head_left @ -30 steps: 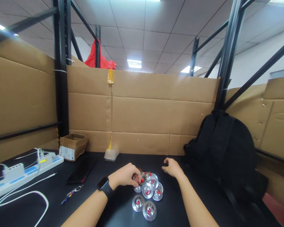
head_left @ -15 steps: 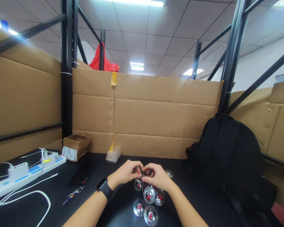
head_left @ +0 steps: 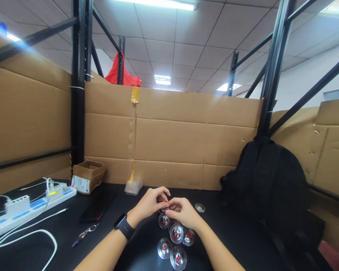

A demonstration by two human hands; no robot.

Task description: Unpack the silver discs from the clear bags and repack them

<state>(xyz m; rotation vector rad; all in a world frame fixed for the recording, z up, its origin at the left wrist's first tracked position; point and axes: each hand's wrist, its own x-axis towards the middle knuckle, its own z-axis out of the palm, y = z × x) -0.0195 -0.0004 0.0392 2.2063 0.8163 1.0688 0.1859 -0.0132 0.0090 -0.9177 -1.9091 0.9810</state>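
Far left of the grip, a long white plastic power strip (head_left: 38, 207) with white wires. Closer, a small brown cardboard box (head_left: 89, 177), a flat black slab (head_left: 97, 205) and a shiny keyring (head_left: 86, 234). Next, left hand (head_left: 153, 202), with a dark square watch (head_left: 124, 226) on the wrist; finger and thumb a little apart, hard to tell if holding on. Right at the grip, mostly hidden, a thin silver metal disc (head_left: 164, 209), seemingly pinched by right hand (head_left: 183, 213). Below the grip, toward the body, a bunch of shiny round silver discs with red middles (head_left: 176, 233); no long side, some overlapping. Right of the grip, well apart from the bunch, one lone silver disc (head_left: 200, 207), flat, nearer to right hand. Far right, a big black cloth backpack (head_left: 274, 184).
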